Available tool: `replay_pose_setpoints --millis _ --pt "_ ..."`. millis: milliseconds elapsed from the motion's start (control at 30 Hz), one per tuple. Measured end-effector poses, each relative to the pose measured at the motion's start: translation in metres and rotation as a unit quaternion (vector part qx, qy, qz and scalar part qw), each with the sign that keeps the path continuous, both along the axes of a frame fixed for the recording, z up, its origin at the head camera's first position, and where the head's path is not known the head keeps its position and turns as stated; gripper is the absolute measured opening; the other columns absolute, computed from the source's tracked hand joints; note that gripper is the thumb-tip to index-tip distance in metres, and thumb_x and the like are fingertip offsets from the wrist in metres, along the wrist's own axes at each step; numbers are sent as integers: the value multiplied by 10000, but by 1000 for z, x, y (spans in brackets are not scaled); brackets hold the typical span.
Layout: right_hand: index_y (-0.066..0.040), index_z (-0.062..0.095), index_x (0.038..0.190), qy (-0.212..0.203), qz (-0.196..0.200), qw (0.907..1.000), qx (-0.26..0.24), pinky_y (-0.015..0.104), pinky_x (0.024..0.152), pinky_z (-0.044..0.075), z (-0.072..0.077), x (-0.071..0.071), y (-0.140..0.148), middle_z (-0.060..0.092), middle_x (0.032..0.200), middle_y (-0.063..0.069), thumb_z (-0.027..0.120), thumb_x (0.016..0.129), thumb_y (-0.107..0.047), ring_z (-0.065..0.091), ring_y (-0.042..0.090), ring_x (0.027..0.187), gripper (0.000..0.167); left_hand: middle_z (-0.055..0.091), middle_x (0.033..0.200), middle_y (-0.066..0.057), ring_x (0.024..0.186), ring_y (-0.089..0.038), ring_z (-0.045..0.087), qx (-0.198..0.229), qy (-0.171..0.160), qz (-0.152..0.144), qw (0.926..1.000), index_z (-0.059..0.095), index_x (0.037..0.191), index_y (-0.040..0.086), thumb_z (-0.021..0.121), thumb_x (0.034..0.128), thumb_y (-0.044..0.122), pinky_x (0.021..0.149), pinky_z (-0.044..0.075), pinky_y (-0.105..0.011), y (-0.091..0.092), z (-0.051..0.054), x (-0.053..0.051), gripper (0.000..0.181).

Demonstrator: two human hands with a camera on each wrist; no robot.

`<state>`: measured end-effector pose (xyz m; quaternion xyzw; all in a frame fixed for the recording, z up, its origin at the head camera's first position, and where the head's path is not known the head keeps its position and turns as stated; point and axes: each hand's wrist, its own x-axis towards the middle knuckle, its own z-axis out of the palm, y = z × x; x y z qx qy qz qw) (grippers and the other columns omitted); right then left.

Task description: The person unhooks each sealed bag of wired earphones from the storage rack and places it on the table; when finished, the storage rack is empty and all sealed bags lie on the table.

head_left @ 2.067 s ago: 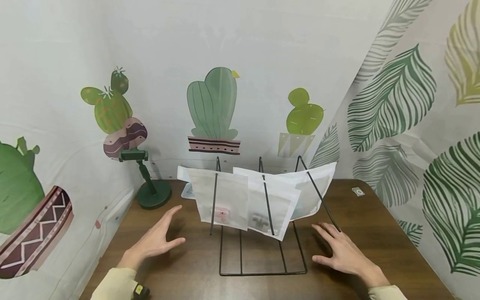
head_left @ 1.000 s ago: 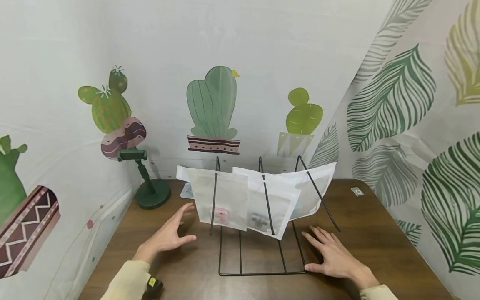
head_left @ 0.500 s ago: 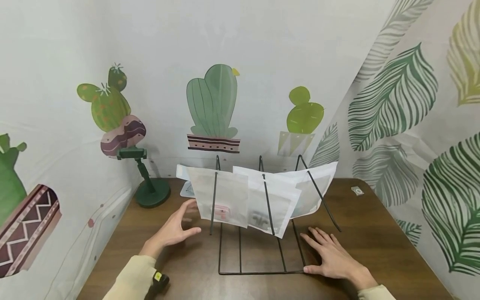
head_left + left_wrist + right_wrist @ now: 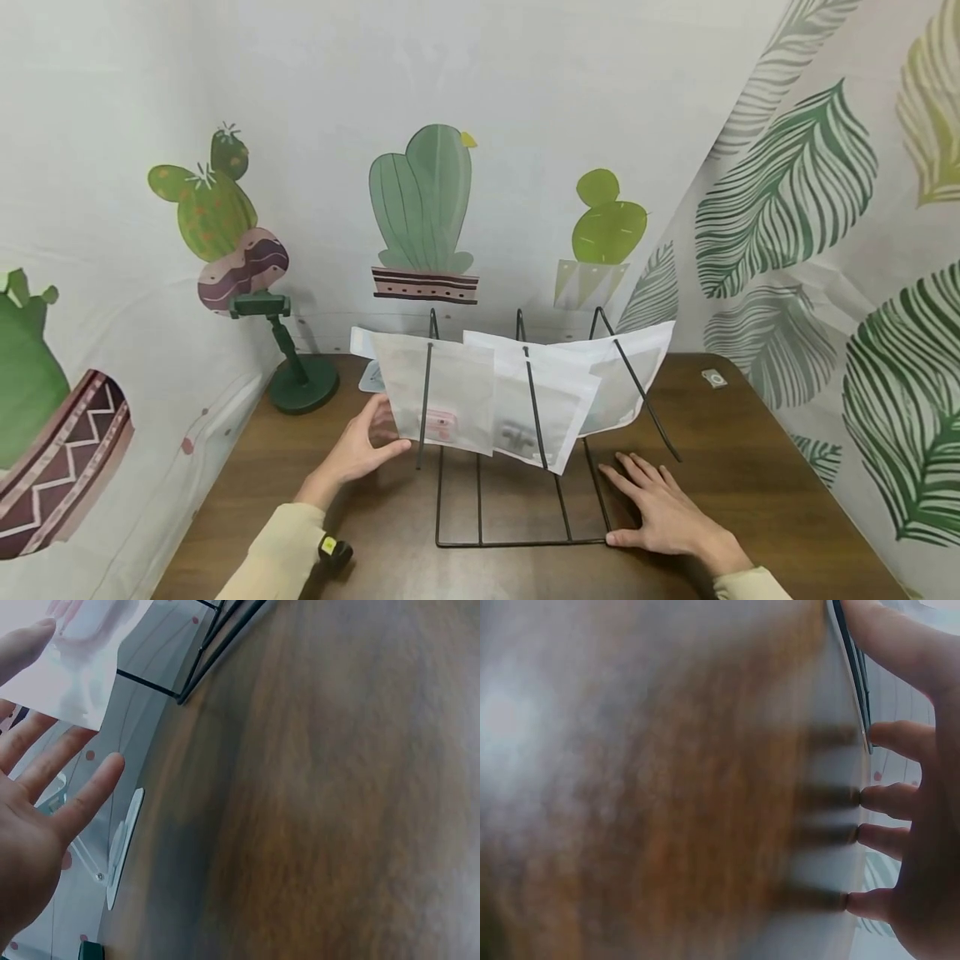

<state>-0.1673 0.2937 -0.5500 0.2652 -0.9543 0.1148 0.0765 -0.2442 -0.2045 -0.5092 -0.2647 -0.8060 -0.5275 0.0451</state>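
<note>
Several white zip pouches stand leaning in a black wire rack [image 4: 521, 546]. The left pouch [image 4: 457, 375] has a pink item showing through its front; the middle pouch [image 4: 510, 404] holds something dark grey. Another pouch [image 4: 611, 396] leans at the right. My left hand [image 4: 352, 454] is at the left pouch's lower left edge, thumb in front and straight fingers behind. In the left wrist view the thumb overlaps that pouch [image 4: 79, 686]; firm contact cannot be told. My right hand [image 4: 666, 512] rests on the table with spread fingers, thumb at the rack's front right corner.
A green phone stand [image 4: 303, 383] is at the back left of the wooden table [image 4: 757, 467]. A small silver-white device [image 4: 714, 379] lies at the back right. Behind the table hangs a cactus-and-leaf printed cloth [image 4: 517, 167].
My left hand has moved right until thumb and fingers straddle the left pouch's edge. My right hand has shifted left to the rack's corner and stayed there. The pouches have not moved.
</note>
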Motion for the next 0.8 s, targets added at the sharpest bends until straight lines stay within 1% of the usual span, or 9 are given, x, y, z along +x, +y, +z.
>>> replay_pose_setpoints --millis 100,167,300,400,467,533,667,800 --pt "-155 504 1425 -21 -20 10000 17 748 932 345 0 0 0 466 1445 239 656 710 -754 419 468 1318 946 640 1249 -186 1076 -334 649 122 13 -152 9998 398 1370 43 769 821 53 817 569 -509 4 12 4 663" --pt "-157 498 1430 -112 -49 9999 0 749 945 329 -1 0 -1 454 1457 235 656 711 -752 401 462 1333 946 644 1241 -190 1075 -302 656 189 33 -194 9996 400 1367 36 767 825 58 818 570 -505 5 14 4 654" --pt "-178 485 1443 -279 -112 9995 52 748 972 310 -1 0 -2 430 1481 222 634 718 -768 373 450 1359 946 636 1246 -219 1091 -198 657 332 90 -260 9991 411 1352 23 757 827 32 808 564 -527 6 14 3 629" --pt "-186 490 1440 -293 -128 9995 72 748 972 312 0 0 -3 430 1482 220 631 718 -771 374 451 1360 939 622 1258 -248 1110 -128 643 437 77 -275 9986 409 1354 6 744 829 7 810 556 -554 6 13 1 622" --pt "-183 499 1433 -284 -123 9995 45 749 968 312 0 0 -4 435 1477 222 640 716 -764 378 455 1355 934 621 1262 -249 1115 -95 633 469 23 -228 9986 406 1362 0 738 832 1 820 562 -534 7 12 1 625" --pt "-179 509 1424 -249 -109 9996 44 751 959 318 1 0 -4 444 1468 227 643 714 -762 387 461 1347 929 627 1257 -239 1107 -73 630 471 -67 -147 9988 406 1370 2 737 834 6 837 568 -487 7 12 1 631" --pt "-177 516 1419 -249 -91 9996 106 755 950 328 2 1 -6 447 1462 233 628 717 -773 393 468 1341 927 634 1254 -222 1092 -76 633 431 -219 -16 9988 391 1402 8 744 830 20 874 561 -390 8 13 1 672" --pt "-184 513 1420 -314 -116 9993 157 755 955 323 3 1 -5 439 1469 229 620 721 -777 383 466 1348 923 627 1262 -216 1103 -151 644 378 -274 12 9989 363 1438 16 747 831 33 896 551 -365 11 14 1 719"
